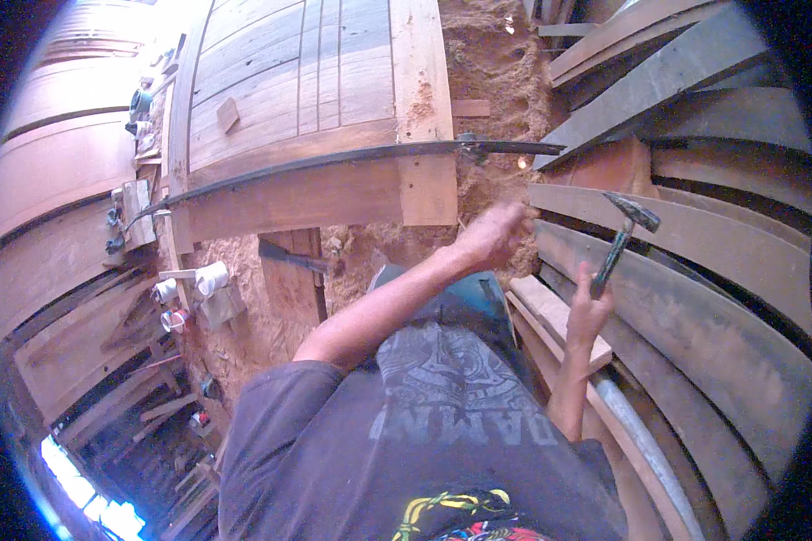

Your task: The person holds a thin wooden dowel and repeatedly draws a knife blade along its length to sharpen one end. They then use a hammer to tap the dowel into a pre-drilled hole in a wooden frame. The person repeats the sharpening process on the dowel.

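My right hand (590,305) is wrapped round the handle of a hammer (611,261), raised with its dark metal head up. In front of my body, my left hand (501,236) is closed with curled fingers; anything inside them is too small or hidden to make out. It is just beyond the near right corner of a wooden panel door (262,99). A long dark bar clamp (325,160) lies across that door, and its right end (514,147) sticks out past the door's edge, above my left hand.
Long boards (677,261) are stacked on the right, close to the hammer. Sawdust (496,81) covers the ground beside the door. White cups (211,278) stand at the left, near a wooden block (222,307). A small wood piece (229,115) lies on the door.
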A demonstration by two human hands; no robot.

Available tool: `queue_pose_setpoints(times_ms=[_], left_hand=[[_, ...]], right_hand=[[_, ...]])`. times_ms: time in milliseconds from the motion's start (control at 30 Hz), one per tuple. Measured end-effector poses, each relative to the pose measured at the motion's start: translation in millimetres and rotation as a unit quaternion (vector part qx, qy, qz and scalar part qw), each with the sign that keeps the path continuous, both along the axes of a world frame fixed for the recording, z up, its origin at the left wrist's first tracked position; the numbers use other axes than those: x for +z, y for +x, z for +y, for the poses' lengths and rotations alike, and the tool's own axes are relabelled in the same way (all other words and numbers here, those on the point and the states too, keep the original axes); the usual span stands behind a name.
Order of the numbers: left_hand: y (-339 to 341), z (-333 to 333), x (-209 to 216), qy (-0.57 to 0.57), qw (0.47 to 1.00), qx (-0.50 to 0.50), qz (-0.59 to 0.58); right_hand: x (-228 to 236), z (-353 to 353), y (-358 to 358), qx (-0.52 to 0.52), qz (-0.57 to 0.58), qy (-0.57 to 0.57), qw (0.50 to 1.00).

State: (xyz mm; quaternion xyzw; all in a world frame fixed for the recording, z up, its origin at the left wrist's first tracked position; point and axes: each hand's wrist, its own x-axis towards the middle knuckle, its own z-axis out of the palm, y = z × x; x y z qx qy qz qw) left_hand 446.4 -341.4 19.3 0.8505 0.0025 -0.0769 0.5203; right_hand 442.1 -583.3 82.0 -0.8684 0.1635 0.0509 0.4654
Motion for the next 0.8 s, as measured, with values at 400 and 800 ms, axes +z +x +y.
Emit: queue_pose_setpoints(times_ms=[400,800], left_hand=[[-11.2,160.3,61.6,-0.204,0.89,0.406,-0.039],[-12.5,171.7,41.8,-0.158,0.9,0.393,-0.107]], right_hand=[[-2.2,10.2,36.1,0.041,-0.053,0.061,0.996],[27.2,41.1,18.1,0.113,-0.084,0.018,0.99]])
